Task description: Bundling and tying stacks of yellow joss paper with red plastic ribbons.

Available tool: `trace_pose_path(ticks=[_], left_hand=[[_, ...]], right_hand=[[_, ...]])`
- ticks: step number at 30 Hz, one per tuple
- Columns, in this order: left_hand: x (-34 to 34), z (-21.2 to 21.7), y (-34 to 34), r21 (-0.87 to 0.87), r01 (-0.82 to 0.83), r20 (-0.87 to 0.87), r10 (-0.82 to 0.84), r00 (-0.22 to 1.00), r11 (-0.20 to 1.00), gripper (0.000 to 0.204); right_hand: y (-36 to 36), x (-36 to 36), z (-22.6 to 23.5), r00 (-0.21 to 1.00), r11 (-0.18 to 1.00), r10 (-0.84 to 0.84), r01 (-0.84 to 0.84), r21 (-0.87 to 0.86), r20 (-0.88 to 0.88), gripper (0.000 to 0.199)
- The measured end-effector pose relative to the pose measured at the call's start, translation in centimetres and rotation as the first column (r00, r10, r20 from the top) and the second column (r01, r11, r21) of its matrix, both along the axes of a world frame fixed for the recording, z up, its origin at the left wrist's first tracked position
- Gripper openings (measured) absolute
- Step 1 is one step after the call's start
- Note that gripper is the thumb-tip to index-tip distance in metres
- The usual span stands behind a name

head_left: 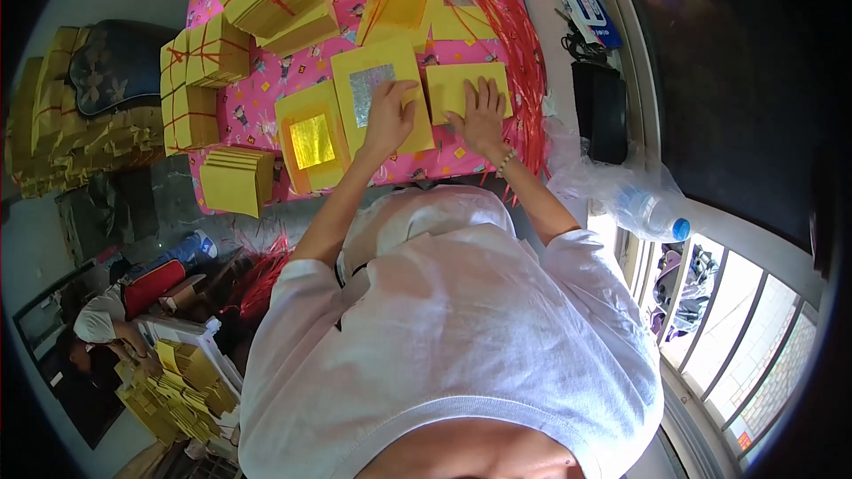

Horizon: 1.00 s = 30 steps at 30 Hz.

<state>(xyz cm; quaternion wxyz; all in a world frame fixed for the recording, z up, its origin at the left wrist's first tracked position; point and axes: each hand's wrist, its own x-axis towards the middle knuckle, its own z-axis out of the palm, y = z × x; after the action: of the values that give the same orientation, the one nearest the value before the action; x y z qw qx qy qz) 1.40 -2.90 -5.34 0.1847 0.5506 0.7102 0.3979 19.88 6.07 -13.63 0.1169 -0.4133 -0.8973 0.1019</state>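
Spreading right hand (482,121) wide over plain yellow rectangular paper stack (446,80). Hiding part of silver foil square (365,91) behind curled left hand (390,118); cannot tell its grip.

2 forearms (337,204) extend forward, left hand (390,120) curved, right hand (481,122) palm-down with fingers (483,91) spread.

Yellow paper stacks (193,115) and red strings (524,53) suggest a workshop
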Motion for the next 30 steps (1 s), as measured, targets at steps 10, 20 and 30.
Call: trace_pose_path(ticks=[10,20,30], left_hand=[[-1.3,0.5,-8.0,-0.065,-0.021,-0.106,0.014,0.994,0.998,0.026],[-1.7,1.0,-9.1,-0.201,0.086,-0.188,-0.125,0.974,0.976,0.044],[-2.3,-0.4,-9.4,-0.226,0.111,-0.224,-0.163,0.961,0.968,0.036]], right_hand=[[1.4,-0.1,3.5,0.996,0.995,0.086,-0.086,-0.044,0.005,0.066],[-0.1,-1.1,10.2,0.872,0.858,0.426,-0.474,-0.198,-0.241,0.043],[-2.5,-2.9,8.2,0.782,0.760,0.612,-0.623,-0.187,-0.121,0.030]])
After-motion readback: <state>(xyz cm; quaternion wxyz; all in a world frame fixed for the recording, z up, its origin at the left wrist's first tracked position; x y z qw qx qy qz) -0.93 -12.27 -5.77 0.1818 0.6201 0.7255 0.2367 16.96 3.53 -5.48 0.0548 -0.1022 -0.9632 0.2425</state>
